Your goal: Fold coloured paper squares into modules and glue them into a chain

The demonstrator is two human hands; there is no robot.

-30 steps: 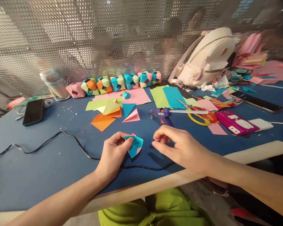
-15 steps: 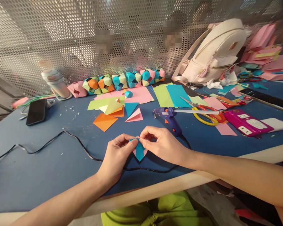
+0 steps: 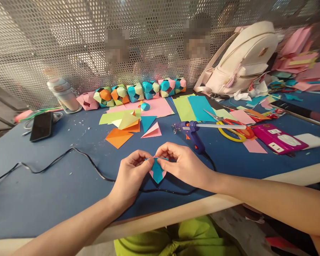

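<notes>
A small folded paper piece [image 3: 157,171], teal with pink edges, is pinched between both my hands just above the blue table [image 3: 56,192]. My left hand [image 3: 130,177] grips its left side with thumb and fingers closed. My right hand [image 3: 182,164] pinches its top right corner. Behind my right hand lies a blue glue gun [image 3: 192,132] whose black cord [image 3: 69,154] runs under my hands.
Folded paper pieces [image 3: 128,124] in orange, yellow, teal and pink lie ahead. A row of coloured paper balls [image 3: 138,91] lines the mesh screen. Scissors [image 3: 230,129], a pink power strip [image 3: 278,138], a phone [image 3: 41,126], a bottle [image 3: 62,94] and a white backpack [image 3: 242,60] stand around.
My right hand came in from the right and took hold of the paper piece that my left hand held alone. The piece turned point-down between both hands.
</notes>
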